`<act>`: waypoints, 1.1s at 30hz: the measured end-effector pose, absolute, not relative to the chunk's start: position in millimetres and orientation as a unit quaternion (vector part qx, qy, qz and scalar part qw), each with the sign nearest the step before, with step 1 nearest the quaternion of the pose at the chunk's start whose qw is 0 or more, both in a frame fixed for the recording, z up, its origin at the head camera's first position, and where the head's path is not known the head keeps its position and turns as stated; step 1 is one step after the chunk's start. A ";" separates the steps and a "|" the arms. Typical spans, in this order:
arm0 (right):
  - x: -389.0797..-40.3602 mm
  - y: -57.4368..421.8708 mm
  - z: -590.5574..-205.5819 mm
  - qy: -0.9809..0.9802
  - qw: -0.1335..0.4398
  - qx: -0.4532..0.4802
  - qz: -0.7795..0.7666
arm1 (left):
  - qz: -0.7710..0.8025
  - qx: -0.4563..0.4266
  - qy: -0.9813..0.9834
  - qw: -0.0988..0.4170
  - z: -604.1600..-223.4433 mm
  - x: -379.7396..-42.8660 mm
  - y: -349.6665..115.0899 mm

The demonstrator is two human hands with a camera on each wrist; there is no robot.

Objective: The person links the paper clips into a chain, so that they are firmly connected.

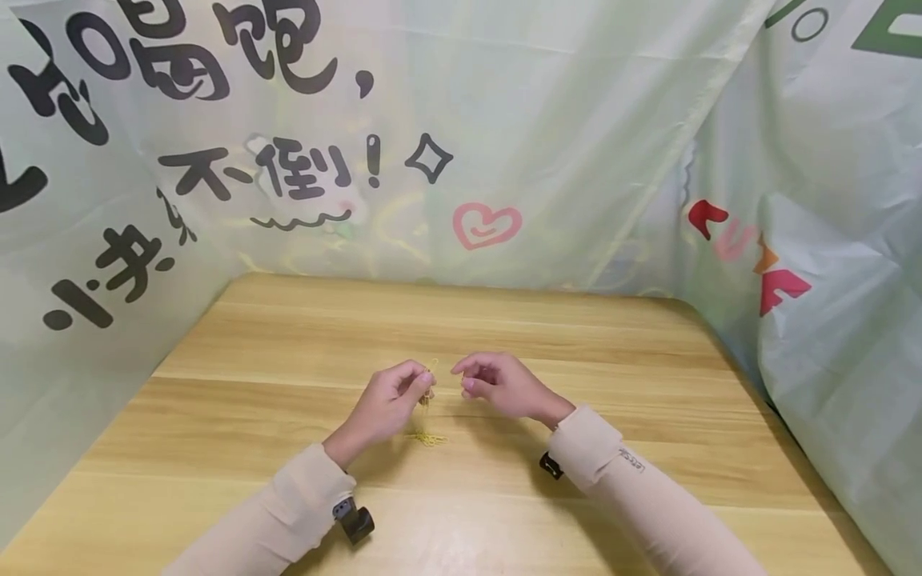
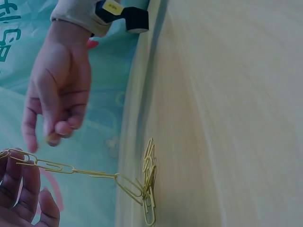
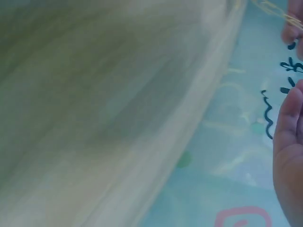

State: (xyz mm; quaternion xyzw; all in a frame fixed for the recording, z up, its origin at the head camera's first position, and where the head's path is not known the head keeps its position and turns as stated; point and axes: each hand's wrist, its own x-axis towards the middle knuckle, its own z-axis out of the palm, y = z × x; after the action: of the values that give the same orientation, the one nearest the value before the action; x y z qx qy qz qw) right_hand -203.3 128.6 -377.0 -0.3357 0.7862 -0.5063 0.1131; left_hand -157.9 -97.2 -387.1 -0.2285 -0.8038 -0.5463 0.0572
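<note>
My left hand (image 1: pixel 389 402) pinches the upper end of a chain of linked yellow paper clips (image 2: pixel 94 174) between thumb and fingers. From there the chain hangs down, and its lower clips (image 1: pixel 430 439) lie bunched on the table. Just to the right, apart from the chain, my right hand (image 1: pixel 508 387) has thumb and fingertips brought together on a small yellow paper clip (image 2: pixel 49 138), mostly covered by the fingers. In the right wrist view the right hand (image 3: pixel 289 137) shows only in part, and part of the chain (image 3: pixel 272 9) is blurred.
Under both hands is a wood-grain table (image 1: pixel 288 344). Printed fabric sheets (image 1: pixel 562 160) hang behind it and along both sides. A dark camera (image 1: pixel 354 520) is strapped at the left wrist, another (image 1: pixel 551 466) at the right.
</note>
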 end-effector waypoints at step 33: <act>-186.1 127.0 -361.5 0.786 0.055 -0.332 -0.519 | -0.548 -0.236 -0.802 0.041 -387.3 -159.6 -91.5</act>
State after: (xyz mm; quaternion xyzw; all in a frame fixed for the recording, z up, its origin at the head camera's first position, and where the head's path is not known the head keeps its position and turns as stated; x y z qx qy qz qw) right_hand -186.1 127.0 -361.5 -0.3317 0.7861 -0.5186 0.0551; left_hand -159.6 -91.5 -387.3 -0.2365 -0.8016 -0.5475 0.0415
